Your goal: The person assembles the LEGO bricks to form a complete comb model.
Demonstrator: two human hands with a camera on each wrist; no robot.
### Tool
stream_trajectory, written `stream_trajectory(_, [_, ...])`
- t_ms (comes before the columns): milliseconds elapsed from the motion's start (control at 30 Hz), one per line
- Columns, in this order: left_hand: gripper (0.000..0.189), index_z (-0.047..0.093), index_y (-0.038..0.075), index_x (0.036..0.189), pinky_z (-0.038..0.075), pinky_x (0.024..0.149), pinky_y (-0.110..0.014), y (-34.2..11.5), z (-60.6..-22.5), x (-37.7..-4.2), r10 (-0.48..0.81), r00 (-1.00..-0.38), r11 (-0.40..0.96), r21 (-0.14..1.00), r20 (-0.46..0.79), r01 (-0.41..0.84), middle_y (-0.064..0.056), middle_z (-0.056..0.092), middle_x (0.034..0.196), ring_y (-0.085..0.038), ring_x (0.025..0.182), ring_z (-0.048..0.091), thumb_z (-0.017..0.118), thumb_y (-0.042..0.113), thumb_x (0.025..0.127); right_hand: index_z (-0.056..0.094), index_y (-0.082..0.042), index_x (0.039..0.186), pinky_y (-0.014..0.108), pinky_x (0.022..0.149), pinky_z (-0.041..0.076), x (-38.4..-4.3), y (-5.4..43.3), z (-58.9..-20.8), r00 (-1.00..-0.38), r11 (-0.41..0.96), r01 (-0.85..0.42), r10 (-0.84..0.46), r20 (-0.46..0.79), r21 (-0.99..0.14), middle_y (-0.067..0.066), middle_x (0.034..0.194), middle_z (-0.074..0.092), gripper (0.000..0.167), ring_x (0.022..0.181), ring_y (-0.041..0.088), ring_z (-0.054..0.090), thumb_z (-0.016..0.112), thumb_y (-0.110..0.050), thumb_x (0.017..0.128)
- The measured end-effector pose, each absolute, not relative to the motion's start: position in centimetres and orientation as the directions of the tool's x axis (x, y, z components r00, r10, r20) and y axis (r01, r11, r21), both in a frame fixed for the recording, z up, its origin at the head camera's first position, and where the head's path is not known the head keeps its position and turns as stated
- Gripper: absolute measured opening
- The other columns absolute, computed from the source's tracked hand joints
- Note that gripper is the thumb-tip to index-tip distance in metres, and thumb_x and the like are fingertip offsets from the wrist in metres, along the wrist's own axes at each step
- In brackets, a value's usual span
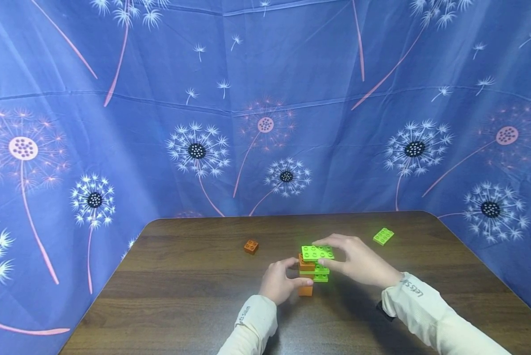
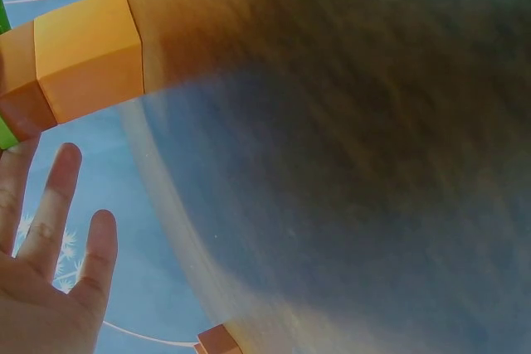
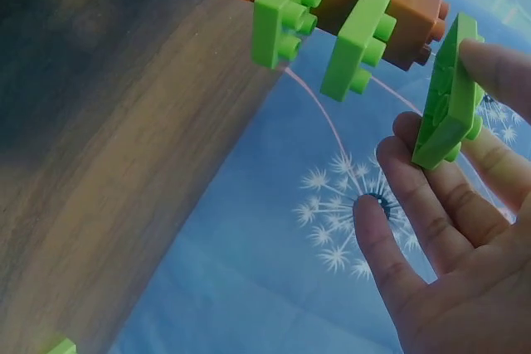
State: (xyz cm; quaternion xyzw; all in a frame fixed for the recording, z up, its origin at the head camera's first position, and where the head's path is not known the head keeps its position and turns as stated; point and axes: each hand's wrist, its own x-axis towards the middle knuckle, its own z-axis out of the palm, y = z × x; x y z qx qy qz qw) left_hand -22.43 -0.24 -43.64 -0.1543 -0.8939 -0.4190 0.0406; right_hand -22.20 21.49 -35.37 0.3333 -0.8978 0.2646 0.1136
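A stack of orange bricks (image 1: 305,290) with flat green plates between them stands upright on the table. My left hand (image 1: 277,282) pinches its side between thumb and index finger. The left wrist view shows the lowest orange brick (image 2: 90,55), with the other left fingers stretched beneath it. In my right hand (image 1: 356,259) a flat green toy brick (image 1: 317,253) is pinched over the top. The right wrist view has this green brick (image 3: 444,113) slightly tilted, a small gap away from the studs of the top orange brick (image 3: 415,18). Two green plates (image 3: 357,43) jut from the stack below.
A loose orange brick (image 1: 251,247) lies further back to the left on the brown wooden table (image 1: 181,276). Another flat green brick (image 1: 383,236) lies at the back right. A blue dandelion-patterned cloth (image 1: 327,162) hangs behind the table's far edge.
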Motion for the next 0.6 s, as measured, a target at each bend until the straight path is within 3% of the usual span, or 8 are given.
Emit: stream_trajectory(600, [0.063, 0.069, 0.004, 0.128, 0.048, 0.102, -0.056, -0.26, -43.53, -22.45, 0.238, -0.954, 0.599, 0.746, 0.181, 0.291, -0.014, 0.069, 0.128, -0.037, 0.123, 0.061, 0.088, 0.036, 0.077, 0.068, -0.011, 0.131, 0.052, 0.095, 0.053, -22.30, 21.29, -35.37, -0.748, 0.639, -0.662, -0.590, 0.304, -0.391, 0.002, 0.121, 0.070, 0.040, 0.111, 0.026, 0.066, 0.074, -0.022, 0.093])
